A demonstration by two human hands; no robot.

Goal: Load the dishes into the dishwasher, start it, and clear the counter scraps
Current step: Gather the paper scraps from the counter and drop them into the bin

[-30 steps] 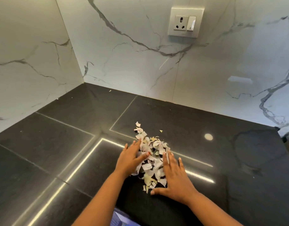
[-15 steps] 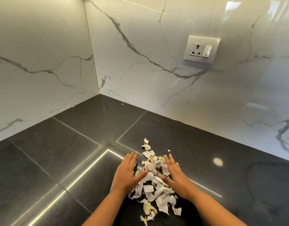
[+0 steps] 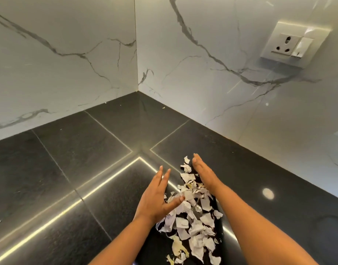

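Paper scraps [image 3: 191, 217]: loose heap on black counter [image 3: 68, 178], 6 o'clock. Left hand [image 3: 154, 199] at heap's 9, right hand [image 3: 204, 173] at 2; each grip open, fingers straight. Advice: sweep palms inward, low, leaving no strays.

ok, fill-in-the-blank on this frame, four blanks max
1. The torn paper scraps lie on a ____ counter.
2. The left hand has its ____ resting against the scraps.
3. The right hand is ____, gripping nothing.
4. The wall socket has ____ round holes.
Missing: black; thumb; open; three.
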